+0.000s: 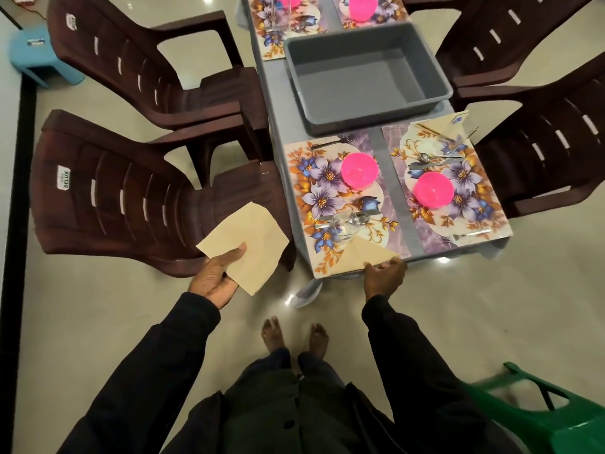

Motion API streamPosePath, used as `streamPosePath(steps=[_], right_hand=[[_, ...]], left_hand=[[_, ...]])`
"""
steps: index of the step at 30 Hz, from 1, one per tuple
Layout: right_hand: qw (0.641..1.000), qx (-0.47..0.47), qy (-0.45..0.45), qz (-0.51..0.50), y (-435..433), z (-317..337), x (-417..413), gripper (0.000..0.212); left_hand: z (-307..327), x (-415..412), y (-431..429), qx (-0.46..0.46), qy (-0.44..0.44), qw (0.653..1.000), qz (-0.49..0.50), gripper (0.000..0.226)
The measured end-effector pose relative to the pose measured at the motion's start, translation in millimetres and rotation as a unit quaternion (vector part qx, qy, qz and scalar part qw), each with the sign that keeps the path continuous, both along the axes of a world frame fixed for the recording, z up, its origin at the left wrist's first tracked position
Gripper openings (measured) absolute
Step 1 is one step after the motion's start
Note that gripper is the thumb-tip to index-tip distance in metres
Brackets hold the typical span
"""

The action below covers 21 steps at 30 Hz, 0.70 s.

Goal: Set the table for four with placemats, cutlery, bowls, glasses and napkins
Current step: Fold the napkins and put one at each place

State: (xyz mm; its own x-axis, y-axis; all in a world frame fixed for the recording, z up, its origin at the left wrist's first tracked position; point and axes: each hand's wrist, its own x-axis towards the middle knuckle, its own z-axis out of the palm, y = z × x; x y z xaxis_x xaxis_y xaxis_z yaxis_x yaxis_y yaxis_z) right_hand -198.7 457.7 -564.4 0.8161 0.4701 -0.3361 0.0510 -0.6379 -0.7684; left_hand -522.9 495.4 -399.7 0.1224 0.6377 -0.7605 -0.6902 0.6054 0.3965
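Observation:
My left hand [217,276] grips beige napkins [248,239] over the floor, left of the table. My right hand [384,276] pinches the near edge of a folded beige napkin [370,252] lying on the near left floral placemat [327,204]. That placemat carries a pink bowl [359,169], a fork [332,143], a clear glass [343,226] and a spoon with a knife. The near right placemat [474,191] has a pink bowl [432,190], cutlery, a fork [465,236] and a napkin [458,121]. Two far placemats with pink bowls [361,6] show at the top.
An empty grey tub [366,72] stands mid-table on the grey tabletop [281,103]. Brown plastic chairs [131,191] flank the table on both sides. A blue stool [36,54] sits far left, a green stool [553,417] at the bottom right. My bare feet are below the table's near edge.

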Motion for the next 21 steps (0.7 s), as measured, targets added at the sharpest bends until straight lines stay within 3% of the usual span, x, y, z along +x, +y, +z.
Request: streamPosePath(steps=[3, 6, 8, 11, 21], right_hand=[[0.985, 0.015, -0.1, 0.137, -5, 2, 4, 0.047], [0.915, -0.028, -0.216, 0.339, -4, -7, 8, 0.035], [0.865, -0.08, -0.28, 0.408, -1, -14, 10, 0.039], [0.832, -0.122, -0.32, 0.436, 3, -18, 11, 0.042], [0.806, -0.127, -0.354, 0.456, 10, -16, 12, 0.042]], left_hand=[[2, 9, -3, 0.004, 0.005, 1.0, 0.007, 0.053], [2, 17, -8, 0.015, 0.009, 1.0, 0.012, 0.055], [1, 19, -12, 0.018, 0.013, 1.0, 0.017, 0.055], [0, 19, -20, 0.022, 0.024, 0.999, 0.027, 0.058], [4, 15, -40, 0.035, 0.033, 0.996, 0.074, 0.058]])
